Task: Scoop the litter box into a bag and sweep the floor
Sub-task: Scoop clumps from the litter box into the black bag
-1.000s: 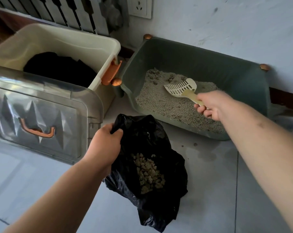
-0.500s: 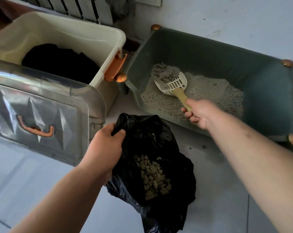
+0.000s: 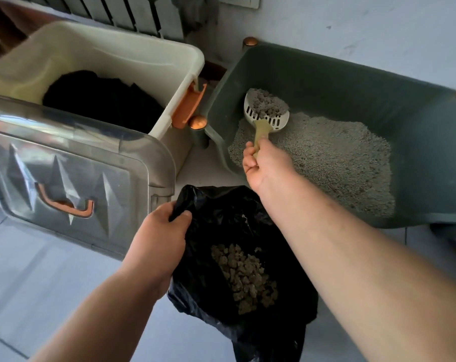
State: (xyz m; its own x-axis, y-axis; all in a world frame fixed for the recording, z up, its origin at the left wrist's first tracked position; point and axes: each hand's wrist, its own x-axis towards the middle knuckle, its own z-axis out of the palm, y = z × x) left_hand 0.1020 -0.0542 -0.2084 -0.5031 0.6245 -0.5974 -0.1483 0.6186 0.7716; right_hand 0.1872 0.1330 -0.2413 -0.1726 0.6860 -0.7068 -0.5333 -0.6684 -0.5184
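Observation:
A dark green litter box (image 3: 428,163) with grey litter (image 3: 334,158) stands against the wall on the right. My right hand (image 3: 263,165) grips the handle of a cream slotted scoop (image 3: 267,118), which is lifted at the box's left corner and heaped with grey clumps. In front of the box a black plastic bag (image 3: 221,223) lies open on the floor with a pile of clumps (image 3: 245,275) inside. My left hand (image 3: 161,233) pinches the bag's left rim and holds it open.
A cream storage bin (image 3: 132,56) with an orange latch and dark cloth inside stands left of the litter box. Its clear lid (image 3: 72,176) with an orange handle leans against it in front. Pale floor tiles (image 3: 38,283) lie below; a radiator is behind.
My right hand swept the scoop leftward through the litter into the box's left corner and lifted it full of clumps. My left hand kept its hold on the bag.

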